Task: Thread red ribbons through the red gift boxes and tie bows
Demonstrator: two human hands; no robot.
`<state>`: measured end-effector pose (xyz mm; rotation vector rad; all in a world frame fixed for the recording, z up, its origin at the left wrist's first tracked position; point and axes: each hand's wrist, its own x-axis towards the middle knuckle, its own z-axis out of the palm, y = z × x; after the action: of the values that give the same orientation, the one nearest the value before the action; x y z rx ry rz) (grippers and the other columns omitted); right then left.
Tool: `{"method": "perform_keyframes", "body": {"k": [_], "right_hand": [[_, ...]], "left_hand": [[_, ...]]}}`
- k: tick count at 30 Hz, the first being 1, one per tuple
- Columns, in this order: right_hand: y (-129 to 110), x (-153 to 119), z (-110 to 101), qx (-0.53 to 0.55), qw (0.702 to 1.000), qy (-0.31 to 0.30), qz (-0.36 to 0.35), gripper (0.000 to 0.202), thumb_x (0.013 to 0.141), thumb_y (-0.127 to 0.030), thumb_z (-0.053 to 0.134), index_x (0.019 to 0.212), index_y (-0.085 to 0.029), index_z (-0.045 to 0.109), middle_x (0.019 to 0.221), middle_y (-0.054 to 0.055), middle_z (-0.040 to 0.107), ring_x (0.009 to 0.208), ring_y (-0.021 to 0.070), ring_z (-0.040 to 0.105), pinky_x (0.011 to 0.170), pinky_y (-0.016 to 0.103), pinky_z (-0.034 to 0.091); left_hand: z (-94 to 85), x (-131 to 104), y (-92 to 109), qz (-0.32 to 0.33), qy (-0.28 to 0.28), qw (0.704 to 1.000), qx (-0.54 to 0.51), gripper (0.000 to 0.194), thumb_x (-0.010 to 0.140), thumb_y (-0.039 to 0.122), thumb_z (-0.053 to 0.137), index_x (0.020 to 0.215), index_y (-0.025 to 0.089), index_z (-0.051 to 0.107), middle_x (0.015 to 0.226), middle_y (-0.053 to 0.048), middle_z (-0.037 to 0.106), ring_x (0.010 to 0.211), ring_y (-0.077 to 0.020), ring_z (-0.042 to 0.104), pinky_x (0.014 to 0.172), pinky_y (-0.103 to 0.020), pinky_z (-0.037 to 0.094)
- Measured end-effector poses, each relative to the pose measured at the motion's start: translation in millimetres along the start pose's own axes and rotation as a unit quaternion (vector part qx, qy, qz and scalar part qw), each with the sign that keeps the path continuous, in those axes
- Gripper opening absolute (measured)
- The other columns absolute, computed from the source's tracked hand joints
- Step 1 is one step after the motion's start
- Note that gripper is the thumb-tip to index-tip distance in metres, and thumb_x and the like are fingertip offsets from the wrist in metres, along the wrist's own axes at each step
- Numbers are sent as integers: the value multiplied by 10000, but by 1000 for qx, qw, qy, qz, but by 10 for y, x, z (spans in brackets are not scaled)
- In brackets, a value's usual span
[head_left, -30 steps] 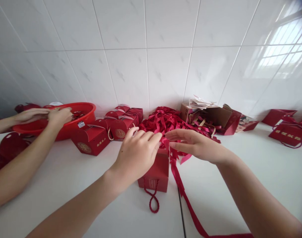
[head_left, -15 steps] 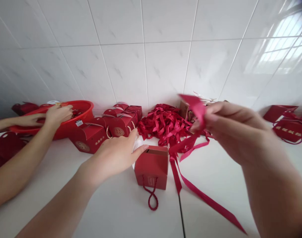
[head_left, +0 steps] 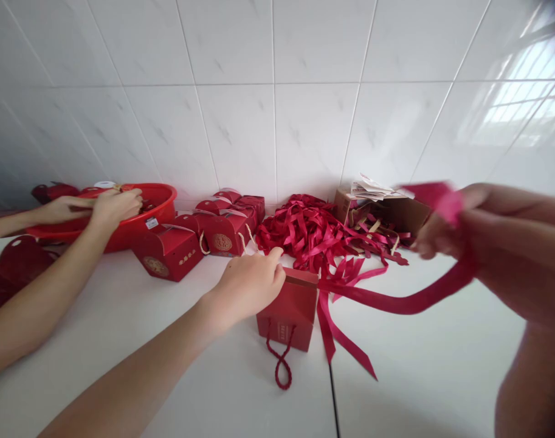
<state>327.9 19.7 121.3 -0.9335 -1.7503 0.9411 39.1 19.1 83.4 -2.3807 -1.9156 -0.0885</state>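
Note:
A small red gift box [head_left: 289,307] stands on the white table in front of me, a twisted red cord loop [head_left: 284,368] hanging from its near side. My left hand [head_left: 254,280] is closed at its upper left edge, gripping the box; some fingertips are hidden. Off to the right, my right hand [head_left: 500,237] is raised and pinches a red satin ribbon [head_left: 409,303], slightly blurred. That ribbon runs in a sagging curve back to the box's upper right side. Behind the box lies a heap of red ribbons [head_left: 304,231], with loose tails trailing onto the table.
Several red gift boxes [head_left: 168,252] stand at left centre. Another person's hands [head_left: 115,207] reach into a red plastic basin [head_left: 165,210] farther left. Behind the ribbons, an open cardboard box [head_left: 409,216] holds papers and red scraps against the tiled wall [head_left: 318,134].
My right hand has moved right, drawing the ribbon out sideways from the box. My left fingers have curled in more at the box's top. The view has shifted slightly right.

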Motion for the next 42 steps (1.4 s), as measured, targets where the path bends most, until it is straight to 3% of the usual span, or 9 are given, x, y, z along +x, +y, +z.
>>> {"method": "perform_keyframes", "body": {"k": [2,5,7,16,19,24,27,33,42], "right_hand": [[-65,58,186,-44,997,-56,25,188,825,-445,576,839,-265,630,765,46,598,720,191,555,600,315,434],[-17,170,453,-89,977,-179,80,252,846,-453,541,771,-219,597,751,39,603,680,163,531,583,294,422],[69,241,604,-85,969,-210,97,277,866,-451,504,755,-204,562,751,31,620,674,153,533,602,292,427],[193,313,968,23,971,-212,111,220,921,-387,436,807,-202,467,768,25,665,758,153,616,700,293,461],[260,327,1117,105,963,-216,120,214,927,-368,427,787,-206,422,755,16,658,743,142,626,729,299,480],[419,356,1336,135,957,-210,149,202,906,-358,459,782,-213,394,739,12,656,702,135,611,728,307,479],[442,365,1369,136,956,-188,181,185,905,-341,450,785,-211,395,740,15,662,683,131,600,683,290,462],[430,371,1363,128,953,-196,193,160,879,-292,472,756,-194,447,767,35,667,701,130,595,634,257,429],[436,375,1349,141,950,-220,174,166,870,-316,499,770,-184,484,779,45,672,703,136,574,655,277,414]], "left_hand": [[17,3,22,-2,16,1000,14,336,868,230,292,1069,180,556,675,-62,662,568,-237,617,525,-307,399],[37,5,48,-2,37,999,32,334,854,230,327,1089,187,560,676,-61,671,586,-245,635,539,-310,414],[51,6,59,-5,44,998,41,343,867,250,323,1104,188,564,696,-68,679,611,-257,650,544,-315,423],[147,10,62,-14,68,996,63,317,870,247,339,1054,164,584,701,-99,686,663,-285,676,553,-324,439],[158,20,63,-26,66,997,40,354,879,270,342,1136,135,545,746,-119,693,703,-290,679,565,-323,443],[39,26,-66,-30,0,998,-50,464,876,281,331,1308,142,427,855,-121,710,758,-284,677,573,-318,437],[-52,32,-236,-42,-10,990,-132,454,903,399,289,1286,228,462,1011,-91,697,823,-244,674,600,-292,444],[-126,67,-499,-25,-15,981,-193,376,902,381,291,1035,257,620,838,-17,709,644,-163,654,551,-251,418],[-111,59,-473,12,-8,989,-149,313,856,297,375,941,276,676,876,-17,714,681,-169,642,529,-239,386]]}}
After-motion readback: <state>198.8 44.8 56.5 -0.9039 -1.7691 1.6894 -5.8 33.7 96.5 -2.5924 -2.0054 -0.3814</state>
